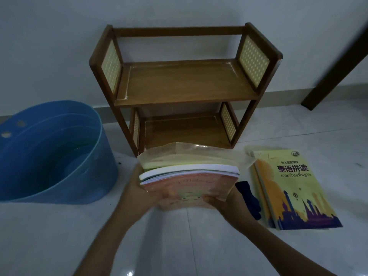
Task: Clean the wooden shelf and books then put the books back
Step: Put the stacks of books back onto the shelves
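Note:
A two-tier wooden shelf [185, 84] with woven side panels stands on the floor against the wall; both tiers hold nothing. Just in front of its lower tier I hold a stack of books [189, 172], a pink-covered one on the near side. My left hand [137, 188] grips the stack's left end and my right hand [229, 202] grips its lower right corner. Two yellow books [292, 188] with a purple skyline lie flat on the floor to the right. A dark blue cloth [249, 198] lies between the stack and those books.
A blue plastic tub [59, 156] with a little water in it sits on the floor at the left, close to the shelf. A dark wooden furniture leg [338, 56] slants down at the far right. The floor is glossy white tile.

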